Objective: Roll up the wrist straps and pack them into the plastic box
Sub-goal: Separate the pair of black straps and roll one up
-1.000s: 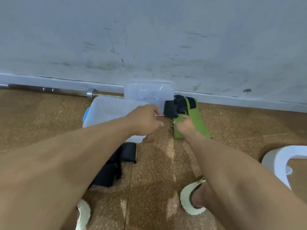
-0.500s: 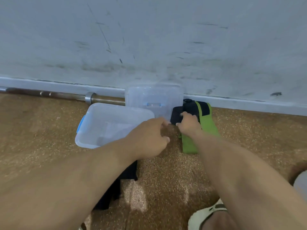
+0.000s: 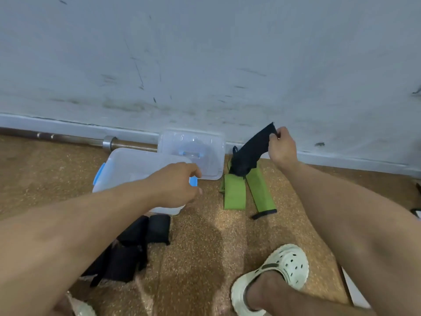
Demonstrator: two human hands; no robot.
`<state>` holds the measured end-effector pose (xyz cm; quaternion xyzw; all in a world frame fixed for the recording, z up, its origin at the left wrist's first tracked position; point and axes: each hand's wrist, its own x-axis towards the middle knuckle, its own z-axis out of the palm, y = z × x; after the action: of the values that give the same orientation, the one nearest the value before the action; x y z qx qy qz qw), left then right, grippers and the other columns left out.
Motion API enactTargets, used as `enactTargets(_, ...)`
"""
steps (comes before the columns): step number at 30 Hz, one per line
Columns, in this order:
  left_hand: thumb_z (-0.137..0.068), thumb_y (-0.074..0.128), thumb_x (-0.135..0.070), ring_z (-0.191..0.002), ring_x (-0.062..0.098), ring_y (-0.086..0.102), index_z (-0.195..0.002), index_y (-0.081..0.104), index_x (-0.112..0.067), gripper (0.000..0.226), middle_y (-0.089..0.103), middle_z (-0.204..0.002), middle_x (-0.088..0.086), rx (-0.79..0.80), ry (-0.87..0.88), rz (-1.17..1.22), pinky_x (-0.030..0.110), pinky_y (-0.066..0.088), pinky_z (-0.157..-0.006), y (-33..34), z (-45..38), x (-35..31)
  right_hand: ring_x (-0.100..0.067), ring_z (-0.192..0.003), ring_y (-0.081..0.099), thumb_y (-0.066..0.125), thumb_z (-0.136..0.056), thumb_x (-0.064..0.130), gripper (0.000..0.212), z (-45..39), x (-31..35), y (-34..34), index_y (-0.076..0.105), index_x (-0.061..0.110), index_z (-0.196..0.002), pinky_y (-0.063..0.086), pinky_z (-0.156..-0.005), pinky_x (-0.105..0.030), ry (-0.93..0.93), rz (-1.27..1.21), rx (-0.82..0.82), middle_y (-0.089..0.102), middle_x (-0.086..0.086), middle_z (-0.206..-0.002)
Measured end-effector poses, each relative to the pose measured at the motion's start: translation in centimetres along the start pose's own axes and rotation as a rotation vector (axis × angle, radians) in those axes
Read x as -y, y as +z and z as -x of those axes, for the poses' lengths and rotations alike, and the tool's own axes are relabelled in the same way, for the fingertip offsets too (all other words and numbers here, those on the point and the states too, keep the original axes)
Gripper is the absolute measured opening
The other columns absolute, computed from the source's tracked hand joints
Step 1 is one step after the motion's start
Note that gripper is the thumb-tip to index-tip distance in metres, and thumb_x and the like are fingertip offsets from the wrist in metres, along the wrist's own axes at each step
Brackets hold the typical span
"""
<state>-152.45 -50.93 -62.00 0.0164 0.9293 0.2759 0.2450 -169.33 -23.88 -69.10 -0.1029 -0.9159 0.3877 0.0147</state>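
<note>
The black wrist strap (image 3: 251, 151) hangs slack at about one o'clock, its top end pinched by the fingers of the right hand (image 3: 282, 145), its lower end resting on the green straps (image 3: 247, 192) on the floor. To roll it well, lift it free, let it hang straight, then have the left hand (image 3: 176, 184) catch the free end and wind tightly. That hand hovers at the near edge of the plastic box (image 3: 127, 165), at eleven o'clock, fingers loosely curled and seemingly empty. More black straps (image 3: 136, 245) lie at seven o'clock.
</note>
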Motion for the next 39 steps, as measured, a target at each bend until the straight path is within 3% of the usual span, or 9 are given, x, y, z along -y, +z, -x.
enactTargets(10,-0.097,0.065,-0.038,-0.138,0.017,0.047,-0.146,0.044,-0.027,0.055,0.049,-0.150,-0.004,-0.099,0.061,0.097,0.025,0.035,-0.104,-2.0,5.7,0.4,-0.009,-0.064,0.044,0.047,-0.106,0.022,0.012,8.1,13.6,-11.0,0.048,0.016,-0.095,0.036,-0.055,-0.019,-0.322,-0.208,-0.071,0.050,0.004,-0.077)
enactTargets(15,-0.085,0.079,-0.042,-0.137,0.015,0.046,-0.156,0.025,-0.031,0.090,0.043,-0.154,-0.006,-0.241,0.114,0.333,0.029,0.039,-0.108,-2.6,7.4,-0.3,-0.008,-0.063,0.056,0.061,-0.101,0.017,0.022,15.8,18.8,-11.3,0.054,0.022,-0.081,0.042,-0.060,-0.024,-0.436,-0.480,0.061,0.060,0.007,-0.071)
enactTargets(18,-0.076,0.086,-0.044,-0.136,0.003,0.044,-0.154,0.029,-0.039,0.097,0.044,-0.151,-0.018,-0.228,0.181,0.527,0.027,0.039,-0.109,-3.4,8.7,-1.4,-0.009,-0.066,0.060,0.066,-0.099,0.014,0.019,19.8,21.4,-11.0,0.060,0.018,-0.081,0.046,-0.060,-0.024,-0.499,-0.651,0.229,0.064,0.008,-0.070)
enactTargets(21,-0.086,0.080,-0.035,-0.095,-0.012,0.066,-0.113,0.068,-0.038,0.029,0.072,-0.107,-0.024,-0.214,0.221,0.641,0.008,0.052,-0.080,-3.6,9.6,-2.4,-0.011,-0.078,0.064,0.070,-0.096,0.022,0.010,21.5,22.7,-10.1,0.067,0.017,-0.089,0.051,-0.067,-0.024,-0.480,-0.770,0.367,0.068,0.005,-0.083)
enactTargets(23,-0.093,0.074,-0.032,-0.086,-0.003,0.072,-0.100,0.075,-0.028,0.008,0.078,-0.094,-0.014,-0.303,0.180,0.783,0.012,0.055,-0.074,-3.4,9.6,-2.9,-0.017,-0.097,0.070,0.077,-0.087,0.040,0.032,21.4,22.3,-9.2,0.070,0.016,-0.107,0.057,-0.083,-0.032,-0.406,-0.767,0.477,0.073,-0.002,-0.106)
enactTargets(26,-0.098,0.066,-0.013,-0.095,0.017,0.073,-0.102,0.077,-0.010,0.012,0.079,-0.101,0.003,-0.374,0.061,1.056,0.031,0.058,-0.084,-3.4,9.1,-2.7,-0.016,-0.114,0.069,0.070,-0.077,0.057,0.073,20.5,19.3,-7.4,0.058,0.015,-0.135,0.054,-0.102,-0.035,-0.250,-0.643,0.850,0.065,-0.016,-0.133)
enactTargets(31,-0.098,0.051,0.006,-0.075,0.018,0.064,-0.093,0.065,-0.004,0.018,0.068,-0.085,0.006,-0.429,-0.226,1.513,0.020,0.052,-0.052,-4.6,9.7,-2.0,-0.012,-0.123,0.064,0.074,-0.090,0.031,0.040,20.1,13.5,-3.6,0.064,0.026,-0.129,0.037,-0.121,-0.047,-0.128,-0.080,1.380,0.072,0.009,-0.126)
enactTargets(36,-0.104,0.051,-0.017,-0.100,0.028,0.070,-0.122,0.064,-0.006,0.025,0.072,-0.118,0.014,-0.487,-0.301,1.649,0.034,0.062,-0.076,-6.2,10.1,0.3,-0.021,-0.102,0.070,0.065,-0.099,0.019,0.013,21.2,13.8,-1.7,0.071,0.020,-0.111,0.055,-0.096,-0.040,-0.068,-0.163,1.377,0.076,-0.001,-0.110)
enactTargets(39,-0.100,0.050,-0.055,-0.096,0.027,0.069,-0.118,0.067,-0.011,0.051,0.073,-0.109,0.010,-0.224,-0.281,1.416,0.039,0.056,-0.087,-5.2,11.0,0.9,-0.025,-0.101,0.070,0.060,-0.102,0.021,0.018,21.5,15.0,-1.7,0.070,0.017,-0.117,0.059,-0.088,-0.038,0.002,-0.347,1.190,0.075,-0.005,-0.112)
